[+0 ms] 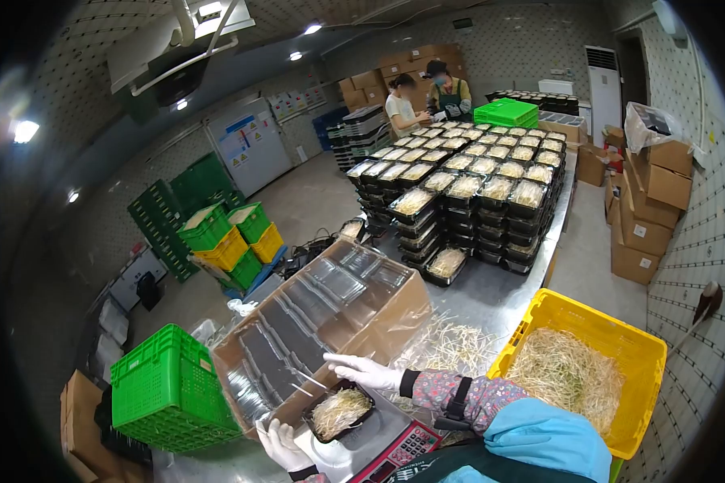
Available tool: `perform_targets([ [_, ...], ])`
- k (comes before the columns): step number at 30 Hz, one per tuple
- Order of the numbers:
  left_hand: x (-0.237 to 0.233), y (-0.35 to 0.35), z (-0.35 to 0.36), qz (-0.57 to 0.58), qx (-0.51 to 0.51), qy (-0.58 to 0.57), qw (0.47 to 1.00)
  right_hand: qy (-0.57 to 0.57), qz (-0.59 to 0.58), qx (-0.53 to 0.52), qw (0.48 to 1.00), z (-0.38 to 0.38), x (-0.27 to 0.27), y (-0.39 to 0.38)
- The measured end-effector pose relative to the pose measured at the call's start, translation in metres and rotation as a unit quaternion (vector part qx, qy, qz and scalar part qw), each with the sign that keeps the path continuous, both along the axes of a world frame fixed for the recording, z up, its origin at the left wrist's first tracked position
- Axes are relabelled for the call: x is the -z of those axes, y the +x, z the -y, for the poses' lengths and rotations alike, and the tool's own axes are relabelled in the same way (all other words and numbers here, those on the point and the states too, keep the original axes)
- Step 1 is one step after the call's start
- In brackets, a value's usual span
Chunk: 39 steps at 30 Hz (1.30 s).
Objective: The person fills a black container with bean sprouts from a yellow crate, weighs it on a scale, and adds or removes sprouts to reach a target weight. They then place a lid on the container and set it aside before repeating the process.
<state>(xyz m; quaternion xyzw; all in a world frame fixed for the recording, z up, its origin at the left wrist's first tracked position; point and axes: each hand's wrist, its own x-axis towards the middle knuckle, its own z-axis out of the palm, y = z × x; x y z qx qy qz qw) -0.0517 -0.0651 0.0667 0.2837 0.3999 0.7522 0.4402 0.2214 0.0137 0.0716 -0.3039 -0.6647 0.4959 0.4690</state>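
Observation:
A black plastic tray of bean sprouts (340, 413) sits on a digital scale (399, 457) with a red keypad panel. My right hand (366, 372), in a white glove, is held just above the tray's far edge with fingers stretched out and nothing in them. My left hand (282, 444), gloved too, is at the near left of the tray, its fingers apart. Beyond both hands stands a cardboard box (379, 330) packed with rows of clear plastic lids. To my right, a yellow crate (648, 354) holds a heap of loose sprouts.
Loose sprouts (451, 344) lie on the metal table between box and crate. Stacks of filled black trays (491, 189) cover the table's far part. Two people (427, 101) stand behind them. A green crate (169, 390) is at left; cardboard boxes (648, 213) line the right wall.

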Motion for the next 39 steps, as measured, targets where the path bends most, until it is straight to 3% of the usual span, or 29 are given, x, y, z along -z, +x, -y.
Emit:
perform_targets([
  [1,-0.002,0.005,0.007,-0.031,0.001,-0.005,1.000,-0.078,-0.090,-0.028,0.993,0.011,-0.012,0.000],
  [3,0.001,0.024,0.024,-0.086,0.001,0.024,0.996,0.011,-0.068,-0.034,0.997,0.017,-0.003,-0.009],
  [5,0.026,0.021,0.026,-0.168,0.046,0.007,0.985,0.050,0.143,0.003,0.989,0.034,-0.009,-0.006],
  [7,0.043,0.014,0.022,-0.229,0.072,-0.053,0.969,0.133,0.176,0.096,0.971,0.024,0.039,-0.016],
  [9,0.051,0.006,0.016,-0.333,0.065,-0.130,0.932,0.101,0.300,0.104,0.943,0.024,0.034,-0.006],
  [10,0.067,0.005,0.004,-0.368,-0.003,-0.066,0.928,0.085,0.360,0.107,0.923,0.024,0.030,-0.005],
  [11,0.085,0.000,-0.010,-0.433,-0.067,-0.030,0.899,0.097,0.378,0.119,0.913,0.019,0.033,-0.007],
  [13,0.064,0.002,-0.018,-0.640,-0.121,-0.060,0.756,0.123,0.413,0.144,0.891,-0.001,0.047,-0.013],
  [14,0.068,0.000,-0.026,-0.660,-0.137,-0.070,0.736,0.132,0.411,0.168,0.886,-0.010,0.053,-0.019],
  [18,0.118,-0.022,-0.063,-0.493,-0.046,-0.096,0.863,0.104,0.496,0.142,0.850,-0.031,0.057,-0.032],
  [22,0.133,-0.025,-0.067,-0.359,0.036,-0.095,0.928,0.065,0.462,0.142,0.873,-0.030,0.062,-0.022],
  [25,0.112,-0.016,-0.060,-0.293,0.091,-0.138,0.942,0.013,0.429,0.144,0.892,-0.030,0.063,-0.018],
  [29,0.130,-0.021,-0.069,-0.240,0.083,-0.154,0.955,-0.046,0.376,0.124,0.917,-0.032,0.059,-0.014],
  [32,0.148,-0.030,-0.076,-0.301,0.086,-0.179,0.933,-0.050,0.375,0.136,0.916,-0.042,0.068,-0.017],
  [35,0.092,0.008,-0.048,-0.433,-0.006,-0.156,0.888,-0.061,0.351,0.179,0.917,-0.046,0.073,-0.019],
  [36,0.098,0.004,-0.054,-0.448,0.007,-0.159,0.880,-0.091,0.320,0.157,0.930,-0.047,0.076,-0.018],
  [39,0.109,0.000,-0.059,-0.385,0.017,-0.148,0.911,-0.162,0.212,0.100,0.958,-0.059,0.090,-0.016],
])
